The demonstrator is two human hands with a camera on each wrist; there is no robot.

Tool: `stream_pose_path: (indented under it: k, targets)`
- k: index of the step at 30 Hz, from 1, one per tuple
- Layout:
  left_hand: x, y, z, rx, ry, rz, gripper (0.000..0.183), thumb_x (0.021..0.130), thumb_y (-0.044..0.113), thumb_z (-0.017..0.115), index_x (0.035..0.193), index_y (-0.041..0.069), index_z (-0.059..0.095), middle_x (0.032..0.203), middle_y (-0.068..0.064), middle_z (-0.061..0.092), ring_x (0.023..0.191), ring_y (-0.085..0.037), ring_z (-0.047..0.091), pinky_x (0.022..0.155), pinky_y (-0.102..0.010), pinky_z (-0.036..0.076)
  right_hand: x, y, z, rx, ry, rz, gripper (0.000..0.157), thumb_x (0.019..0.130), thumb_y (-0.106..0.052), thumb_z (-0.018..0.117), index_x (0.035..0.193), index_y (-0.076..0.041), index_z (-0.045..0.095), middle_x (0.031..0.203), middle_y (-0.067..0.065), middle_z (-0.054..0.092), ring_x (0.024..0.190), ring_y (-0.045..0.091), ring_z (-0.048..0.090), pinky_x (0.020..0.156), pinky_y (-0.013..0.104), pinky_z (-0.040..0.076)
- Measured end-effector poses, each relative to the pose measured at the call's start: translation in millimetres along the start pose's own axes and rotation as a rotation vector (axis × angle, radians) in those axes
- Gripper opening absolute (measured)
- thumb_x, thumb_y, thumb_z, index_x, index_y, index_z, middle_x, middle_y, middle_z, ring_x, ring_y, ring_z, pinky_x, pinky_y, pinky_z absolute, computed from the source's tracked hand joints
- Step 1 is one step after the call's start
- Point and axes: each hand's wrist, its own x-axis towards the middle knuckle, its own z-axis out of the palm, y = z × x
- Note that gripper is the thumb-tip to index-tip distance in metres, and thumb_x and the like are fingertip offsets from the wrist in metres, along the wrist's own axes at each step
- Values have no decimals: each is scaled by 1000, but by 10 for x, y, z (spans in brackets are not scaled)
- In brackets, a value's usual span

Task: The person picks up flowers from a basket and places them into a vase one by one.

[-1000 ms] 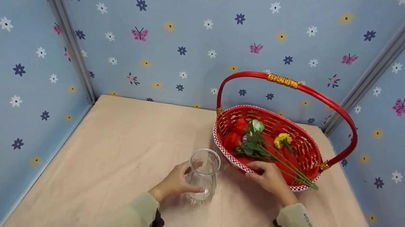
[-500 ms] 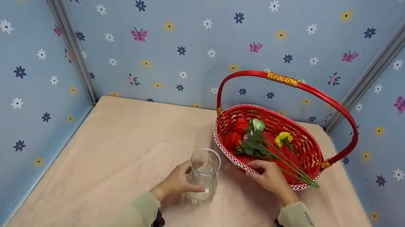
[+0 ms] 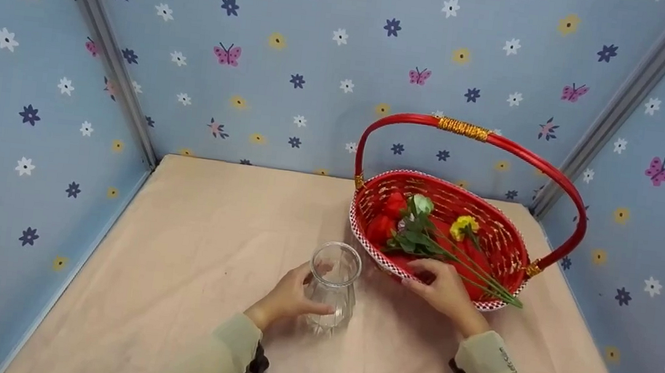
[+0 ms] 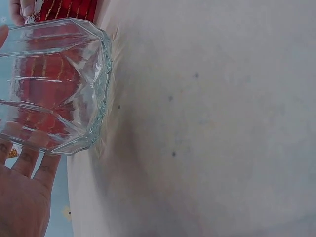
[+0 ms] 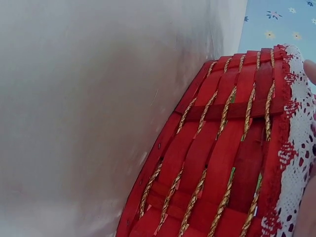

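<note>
A clear glass vase (image 3: 340, 301) stands upright on the cloth, and my left hand (image 3: 286, 299) grips its left side, thumb in front and fingers behind. In the left wrist view the faceted base of the vase (image 4: 54, 89) lies between the fingers (image 4: 27, 160) and thumb. To its right is a red woven basket (image 3: 503, 235) with a lace-trimmed rim. My right hand (image 3: 445, 292) holds the basket's near rim, fingers over the inside and thumb outside. Red flowers (image 3: 382, 227), a pale green flower (image 3: 422, 205) and a yellow flower (image 3: 463, 227) lie inside.
The green stems (image 3: 480, 276) stretch across the basket and poke past its near right rim. A tall red handle (image 3: 533, 161) with gold binding arches over it. Beige cloth (image 3: 196, 246) covers the table. Patterned blue panels (image 3: 291, 108) stand behind and at both sides.
</note>
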Motion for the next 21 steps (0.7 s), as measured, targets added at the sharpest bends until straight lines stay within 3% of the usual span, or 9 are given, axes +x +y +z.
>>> stream_pose_path:
  k: [8, 16, 21]
  targets:
    - [-7, -2, 1, -4, -5, 9, 89, 64, 45, 90, 140, 21, 49, 140, 3, 55, 129, -21, 52, 110, -42, 40, 13, 11, -3, 14, 16, -18, 36, 83, -34, 79, 112, -12, 74, 107, 2, 73, 89, 10, 65, 82, 34, 56]
    - [-3, -24, -5, 20, -17, 30, 89, 66, 43, 89, 142, 21, 47, 141, -2, 55, 130, -23, 51, 108, -45, 41, 40, -14, -52, 24, 21, -35, 36, 83, -31, 80, 111, -10, 73, 100, 3, 73, 82, 12, 66, 74, 35, 58]
    - [-6, -41, -3, 17, -11, 24, 90, 66, 43, 90, 142, 22, 47, 141, 2, 55, 129, -22, 51, 109, -45, 41, 66, -51, -117, 14, 26, -31, 34, 82, -30, 80, 110, -11, 74, 95, 4, 72, 78, 12, 63, 71, 31, 56]
